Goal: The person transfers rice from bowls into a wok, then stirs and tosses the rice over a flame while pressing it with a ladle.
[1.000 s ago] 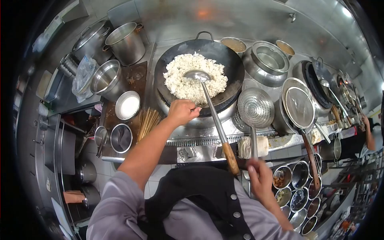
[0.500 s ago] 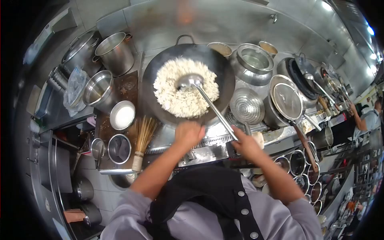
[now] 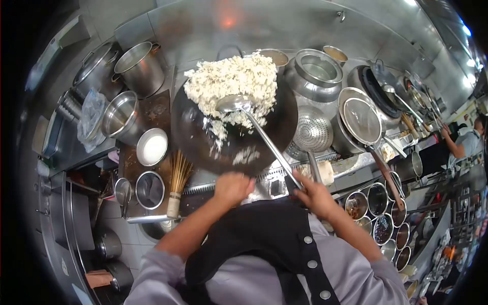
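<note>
My right hand [image 3: 316, 197] is closed around the handle end of a long metal ladle [image 3: 268, 141]. The bowl of the ladle lies against a mass of white rice [image 3: 231, 79], which is heaped up and flung toward the far side of a big dark wok [image 3: 195, 140]. Loose grains trail across the bare near half of the wok. At the near rim my left hand [image 3: 232, 189] is closed in a fist on the wok's edge; the part it grips is hidden under the fingers.
Right of the wok lie a perforated skimmer [image 3: 311, 131], a fine strainer [image 3: 362, 121] and a lidless steel pot [image 3: 319, 71]. On the left are a bowl of white grains [image 3: 152, 147], a bamboo brush [image 3: 179, 175] and tall pots [image 3: 140, 68]. A co-worker [image 3: 465, 142] stands far right.
The rice has gone from lying spread in the wok to rising in a heap at its far side. The wok and my left hand have shifted slightly toward me; the ladle stays in my right hand.
</note>
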Tool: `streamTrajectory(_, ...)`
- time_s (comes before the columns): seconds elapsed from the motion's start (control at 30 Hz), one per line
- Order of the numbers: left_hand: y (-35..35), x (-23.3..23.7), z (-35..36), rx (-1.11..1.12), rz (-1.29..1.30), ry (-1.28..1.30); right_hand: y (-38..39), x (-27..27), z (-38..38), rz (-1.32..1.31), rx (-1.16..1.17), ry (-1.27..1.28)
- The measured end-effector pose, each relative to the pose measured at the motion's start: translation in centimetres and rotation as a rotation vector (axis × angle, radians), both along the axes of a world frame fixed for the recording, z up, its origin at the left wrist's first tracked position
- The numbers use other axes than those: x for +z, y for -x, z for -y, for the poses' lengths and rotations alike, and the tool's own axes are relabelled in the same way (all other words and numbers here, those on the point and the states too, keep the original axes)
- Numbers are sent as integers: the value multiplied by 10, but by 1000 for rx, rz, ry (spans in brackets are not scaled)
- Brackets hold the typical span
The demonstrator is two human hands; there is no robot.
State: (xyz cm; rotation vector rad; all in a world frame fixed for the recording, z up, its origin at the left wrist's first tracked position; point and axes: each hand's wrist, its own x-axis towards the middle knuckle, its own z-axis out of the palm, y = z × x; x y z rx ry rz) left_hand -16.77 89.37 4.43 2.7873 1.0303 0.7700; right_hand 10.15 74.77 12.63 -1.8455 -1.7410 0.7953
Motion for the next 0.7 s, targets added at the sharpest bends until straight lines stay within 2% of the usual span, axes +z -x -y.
streamTrajectory(0.07, 16, 37, 13, -45, -80, 106, -6, 17, 32, -68, -35, -1)
streamTrajectory(0.13, 1, 83, -25, 134, -266, 162, -4, 26, 60, -147, -44, 44)
streamTrajectory(0.2, -1, 69, -73, 32, 71, 21, 1, 32, 66, -275, -111, -50)
streamTrajectory(0.23, -5, 61, -87, 43, 76, 18, 4, 15, 57, -142, -18, -284)
streamTrajectory(0.27, -10, 52, -96, 49, 104, 28, 4, -8, 46, -139, -11, -285)
streamTrajectory(0.33, -16, 41, -106, 53, 131, 35, 3, -42, 26, -286, -75, 10)
streamTrajectory(0.37, -18, 40, -110, 66, 152, 56, 6, -38, 12, -291, -71, 125)
streamTrajectory(0.4, -19, 38, -113, 81, 173, 79, 3, -31, 8, -290, -67, 124)
streamTrajectory(0.47, -19, 33, -114, 88, 176, 66, -2, -17, 9, -572, -50, 267)
streamTrajectory(0.5, -20, 33, -116, 85, 177, 49, -1, -21, 21, -884, -83, 145)
streamTrajectory(0.53, -20, 32, -116, 84, 176, 45, -5, -29, 31, -885, -82, 142)
streamTrajectory(0.6, -21, 30, -116, 84, 221, 25, -25, -59, 45, -807, -72, 198)
streamTrajectory(0.67, -21, 29, -118, 81, 208, 12, -48, -134, 51, 166, 181, 478)
streamTrajectory(0.7, -20, 28, -118, 77, 195, 3, -42, -152, 53, 316, 31, 510)
